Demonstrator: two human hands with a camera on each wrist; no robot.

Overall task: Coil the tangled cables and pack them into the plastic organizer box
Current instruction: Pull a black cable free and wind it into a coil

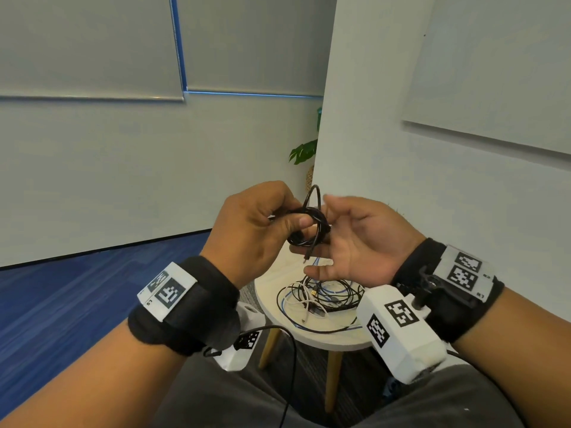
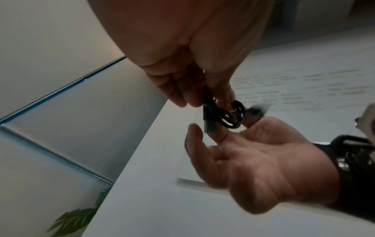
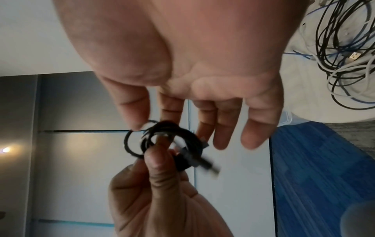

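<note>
Left hand (image 1: 253, 230): its grip is pinched on the small black cable coil (image 1: 309, 225), held up above the surface (image 1: 272, 282).
Right hand (image 1: 355, 242): fingers spread apart beside the coil, palm up.
Tangled cables (image 1: 321, 296): lying on the round surface below the hands.

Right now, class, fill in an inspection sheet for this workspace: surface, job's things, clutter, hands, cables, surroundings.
Surface: small round table, pale top, wooden legs.
Job's things: coiled black cable held up; organizer box not clearly seen.
Clutter: nothing seen.
Hands: left hand pinches the coil; right hand open beside it, palm up.
Cables: tangled pile of black, white and blue cables on the table.
Surroundings: white walls, blue carpet, potted plant.
</note>
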